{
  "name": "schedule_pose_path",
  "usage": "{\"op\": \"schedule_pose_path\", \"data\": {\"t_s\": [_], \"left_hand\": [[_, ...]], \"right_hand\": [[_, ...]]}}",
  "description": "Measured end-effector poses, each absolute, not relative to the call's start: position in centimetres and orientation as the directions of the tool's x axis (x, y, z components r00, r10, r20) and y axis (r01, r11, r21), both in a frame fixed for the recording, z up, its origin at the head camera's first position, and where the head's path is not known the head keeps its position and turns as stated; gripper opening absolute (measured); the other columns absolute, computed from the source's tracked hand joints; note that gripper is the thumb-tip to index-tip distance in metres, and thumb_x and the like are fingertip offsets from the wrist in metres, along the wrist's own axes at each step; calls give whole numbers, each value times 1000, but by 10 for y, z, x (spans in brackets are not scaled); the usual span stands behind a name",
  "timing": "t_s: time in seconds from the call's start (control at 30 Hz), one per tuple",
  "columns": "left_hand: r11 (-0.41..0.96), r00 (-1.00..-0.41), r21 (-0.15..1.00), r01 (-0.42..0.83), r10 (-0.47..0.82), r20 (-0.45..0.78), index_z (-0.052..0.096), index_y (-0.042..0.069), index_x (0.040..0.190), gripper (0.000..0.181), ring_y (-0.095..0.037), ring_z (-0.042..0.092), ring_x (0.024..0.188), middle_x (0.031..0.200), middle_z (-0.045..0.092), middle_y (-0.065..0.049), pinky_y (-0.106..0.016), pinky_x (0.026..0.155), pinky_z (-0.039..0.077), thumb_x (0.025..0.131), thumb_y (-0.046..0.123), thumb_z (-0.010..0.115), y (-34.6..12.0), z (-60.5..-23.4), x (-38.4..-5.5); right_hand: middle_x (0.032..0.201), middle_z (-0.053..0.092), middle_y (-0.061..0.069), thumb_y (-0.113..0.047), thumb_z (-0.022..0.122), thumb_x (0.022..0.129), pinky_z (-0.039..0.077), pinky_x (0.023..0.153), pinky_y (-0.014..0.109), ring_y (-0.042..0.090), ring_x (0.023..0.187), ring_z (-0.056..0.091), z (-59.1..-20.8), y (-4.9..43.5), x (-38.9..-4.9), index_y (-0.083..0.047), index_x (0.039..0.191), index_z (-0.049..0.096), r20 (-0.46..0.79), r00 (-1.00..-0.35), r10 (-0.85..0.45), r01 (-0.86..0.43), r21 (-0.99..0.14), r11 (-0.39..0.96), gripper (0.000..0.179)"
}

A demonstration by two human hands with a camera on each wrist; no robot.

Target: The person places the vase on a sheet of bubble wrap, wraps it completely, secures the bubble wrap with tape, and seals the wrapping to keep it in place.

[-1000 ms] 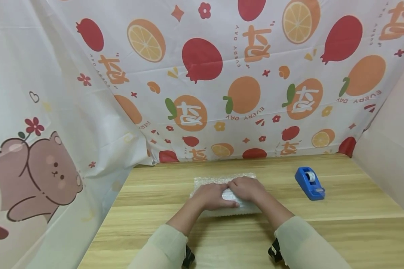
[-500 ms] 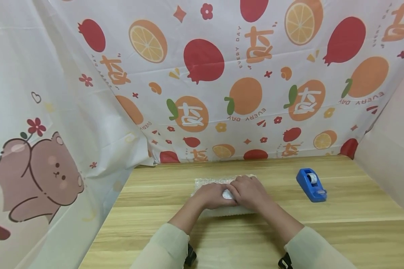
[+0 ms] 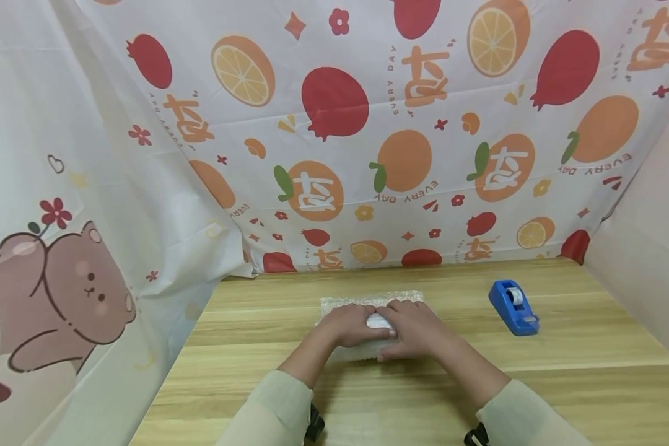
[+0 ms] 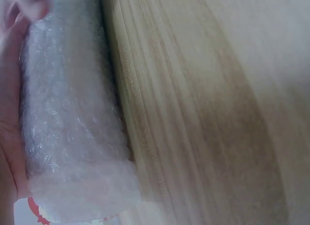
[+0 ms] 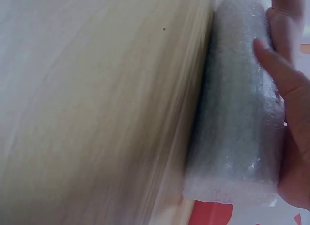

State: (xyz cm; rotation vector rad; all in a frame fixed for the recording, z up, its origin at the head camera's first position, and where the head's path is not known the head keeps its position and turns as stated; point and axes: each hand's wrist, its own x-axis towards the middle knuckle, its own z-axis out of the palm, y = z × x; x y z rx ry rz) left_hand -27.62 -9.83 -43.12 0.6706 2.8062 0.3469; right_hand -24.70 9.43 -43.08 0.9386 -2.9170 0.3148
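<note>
A roll-shaped bundle in clear bubble wrap [image 3: 362, 352] lies crosswise on the wooden table, its contents hidden by the wrap. My left hand [image 3: 350, 325] grips it from above, thumb along the top and fingers over the far side. Right beside it, my right hand [image 3: 415, 328] holds the bundle too, with fingers across the top and thumb down the near side. The left wrist view shows the wrapped bundle [image 4: 72, 104] along my left palm [image 4: 9, 113]. From the right wrist, my right thumb [image 5: 273, 62] reaches over the bubble wrap [image 5: 232, 104].
A blue tape dispenser [image 3: 514, 308] with a roll of tape stands to the right on the wooden table [image 3: 245, 347]. Behind the table hangs a fruit-print sheet [image 3: 334, 186], and a bear-print sheet [image 3: 161, 248] closes off the left side.
My right hand has spread, its thumb moving from the top down to the bundle's near side. My left hand and the bundle stay nearly in place.
</note>
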Motion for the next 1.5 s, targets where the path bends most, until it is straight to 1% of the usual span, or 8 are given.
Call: {"op": "schedule_pose_path", "data": {"t_s": [0.13, 0.27, 0.5, 0.63, 0.73, 1.07, 1.3, 1.5], "left_hand": [[866, -871, 285, 411, 465, -156, 55, 26, 140, 89, -22, 58, 123, 133, 62, 1, -47, 101, 46, 77, 88, 41, -99, -432, -277], [863, -873, 297, 410, 465, -145, 56, 25, 139, 89, -23, 58, 122, 133, 63, 1, -48, 100, 46, 77, 88, 42, -99, -433, -277], [857, -871, 307, 413, 470, -141, 60, 25, 134, 85, -21, 62, 115, 125, 67, 2, -46, 96, 49, 78, 87, 43, -99, -433, -279], [855, -869, 309, 417, 475, -141, 63, 25, 130, 83, -20, 63, 111, 121, 68, 3, -44, 93, 50, 78, 87, 43, -99, -432, -280], [856, -869, 312, 412, 472, -150, 63, 25, 131, 83, -19, 63, 111, 121, 68, 3, -44, 93, 50, 78, 86, 44, -99, -431, -281], [858, -871, 327, 397, 464, -161, 62, 26, 131, 82, -19, 63, 110, 121, 68, 3, -44, 92, 50, 78, 86, 45, -100, -433, -282], [860, -873, 329, 390, 459, -165, 62, 26, 132, 83, -21, 63, 111, 123, 67, 3, -46, 93, 50, 77, 86, 45, -100, -434, -282], [860, -876, 340, 381, 453, -163, 60, 29, 134, 85, -22, 63, 113, 125, 66, 4, -47, 93, 50, 76, 88, 44, -99, -432, -280]], "right_hand": [[136, 58, 0, -70, 79, 63, 40, 102, 54, 25, 126, 52, -433, 93, -248, -21, 143, 49, 102, -818, -567, -576, -133, 807, 99], [138, 57, 1, -69, 83, 57, 40, 100, 54, 28, 127, 51, -435, 91, -248, -19, 145, 48, 100, -826, -554, -563, -102, 820, 106], [138, 51, 6, -68, 84, 56, 42, 98, 56, 32, 120, 53, -437, 89, -248, -18, 143, 50, 136, -829, -542, -555, -86, 827, 106], [130, 49, 6, -68, 84, 54, 45, 89, 53, 30, 108, 56, -438, 89, -248, -18, 141, 52, 172, -821, -544, -561, -72, 824, 105], [121, 50, 2, -69, 84, 55, 44, 84, 49, 25, 101, 55, -437, 89, -248, -18, 140, 53, 178, -812, -555, -573, -69, 816, 104], [104, 48, -2, -67, 85, 55, 42, 79, 43, 17, 90, 52, -438, 90, -251, -17, 137, 56, 191, -786, -588, -609, -83, 789, 100], [103, 47, -3, -68, 84, 57, 43, 79, 41, 12, 87, 50, -438, 92, -254, -18, 138, 56, 178, -782, -597, -619, -105, 779, 100], [103, 50, -2, -69, 84, 55, 47, 81, 41, 12, 85, 50, -439, 94, -255, -17, 138, 58, 222, -757, -614, -643, -92, 760, 102]]}}
